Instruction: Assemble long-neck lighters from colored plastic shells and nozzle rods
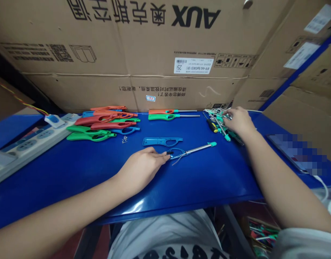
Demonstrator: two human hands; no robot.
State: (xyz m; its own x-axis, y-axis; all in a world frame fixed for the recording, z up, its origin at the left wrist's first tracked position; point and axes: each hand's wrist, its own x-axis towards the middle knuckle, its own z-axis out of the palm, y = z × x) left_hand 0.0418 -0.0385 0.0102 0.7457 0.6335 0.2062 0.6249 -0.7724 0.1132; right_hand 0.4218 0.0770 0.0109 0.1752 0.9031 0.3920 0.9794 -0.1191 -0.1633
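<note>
a pale shirt (165,233) is nearest. just on the near side of the loose blue shell (162,141), the left hand (142,167) has its grip clamped on a rod-fitted lighter (196,149). right of that shell, the right hand (239,120) is at the rod pile (221,127); its grip i cannot tell.

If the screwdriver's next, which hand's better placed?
Likely the right hand: it's at the parts pile, near the screwdriver. The left hand is farther off and occupied, holding the lighter.
</note>
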